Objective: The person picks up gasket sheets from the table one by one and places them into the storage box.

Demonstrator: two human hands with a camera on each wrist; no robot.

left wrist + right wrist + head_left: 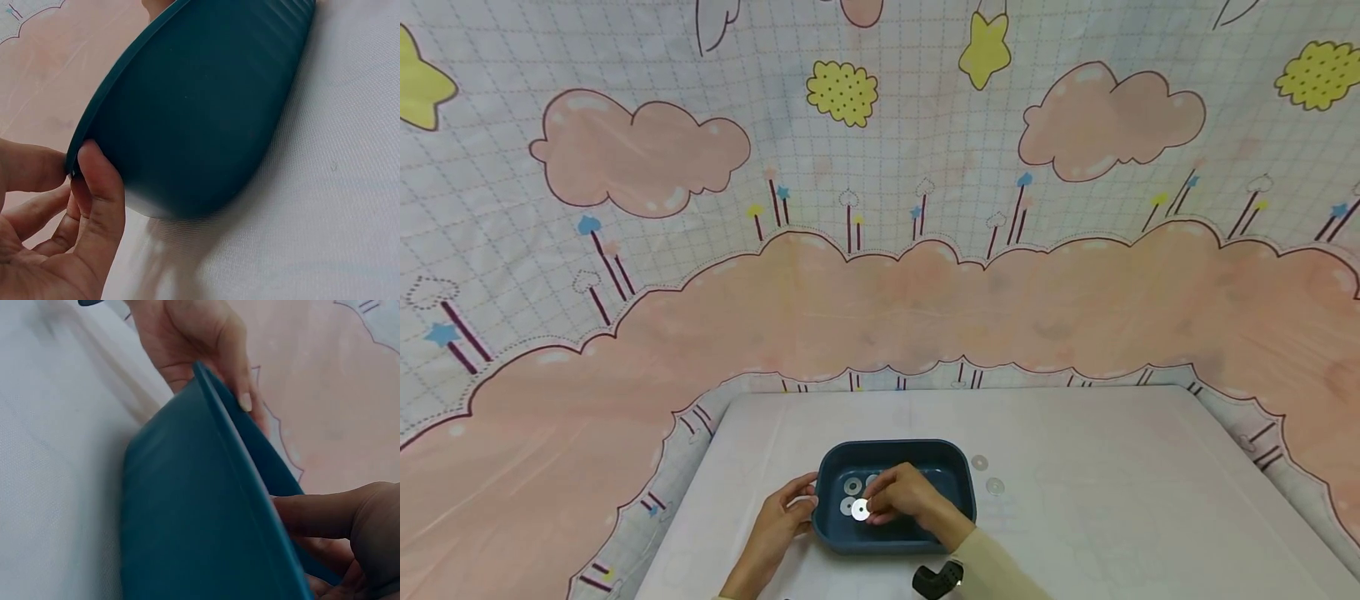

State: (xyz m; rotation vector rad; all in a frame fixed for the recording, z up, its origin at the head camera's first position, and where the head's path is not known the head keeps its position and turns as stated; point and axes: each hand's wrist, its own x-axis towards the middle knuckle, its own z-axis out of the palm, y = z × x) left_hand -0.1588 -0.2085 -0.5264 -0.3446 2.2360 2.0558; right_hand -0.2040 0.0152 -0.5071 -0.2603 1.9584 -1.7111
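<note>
A dark blue rectangular tray (891,547) stands on the white table. At its left end my left hand (781,518) pinches the rim between thumb and fingers, as the left wrist view shows close up at the tray wall (194,119). My right hand (908,493) reaches down inside the tray, its fingertips pinching the edge of a shiny round washer (861,510). Several flat washers (852,486) lie on the tray floor beside and partly behind those fingers. In the right wrist view the tray wall (181,500) hides the right fingertips (287,509) and the washer.
Two pale washers (995,486) lie on the table just right of the tray. The white tabletop (1112,475) stretches to both sides. Behind it hangs a patterned cloth (925,308) with clouds and stars. A black band (937,581) sits near the right sleeve.
</note>
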